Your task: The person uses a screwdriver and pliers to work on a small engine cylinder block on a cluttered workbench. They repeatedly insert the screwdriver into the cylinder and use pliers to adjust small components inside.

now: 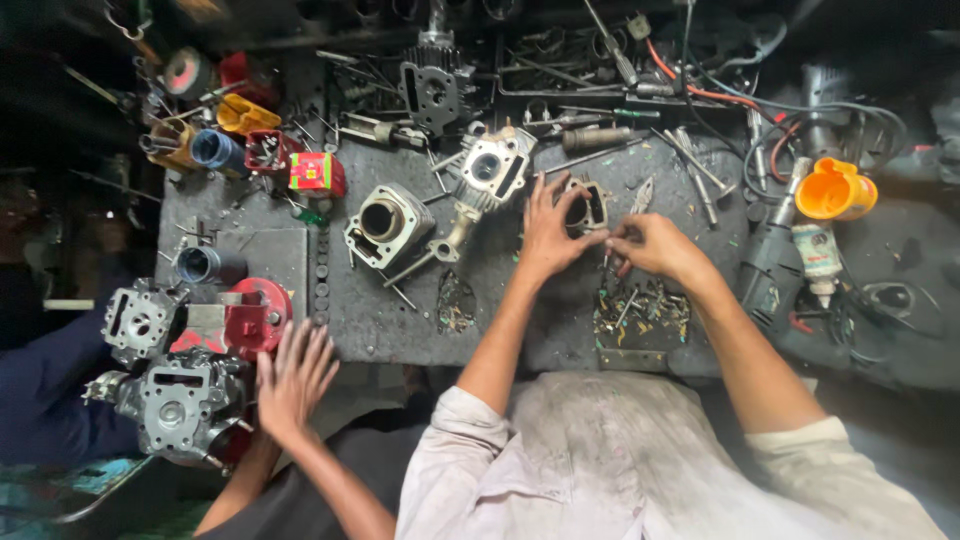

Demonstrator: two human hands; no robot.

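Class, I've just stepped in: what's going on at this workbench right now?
A person in a pale shirt works at a cluttered bench. The left hand steadies a small metal engine part, while the right hand pinches something tiny beside it. Engine cylinders and a pile of screws lie around. Another person's hand rests on an engine block.

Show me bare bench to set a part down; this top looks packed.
Barest patch: between the cylinder block, the small hardware pile and the left hand. Another lies behind the red box. Crowded: the far tool row, and the screw heap near the right hand.
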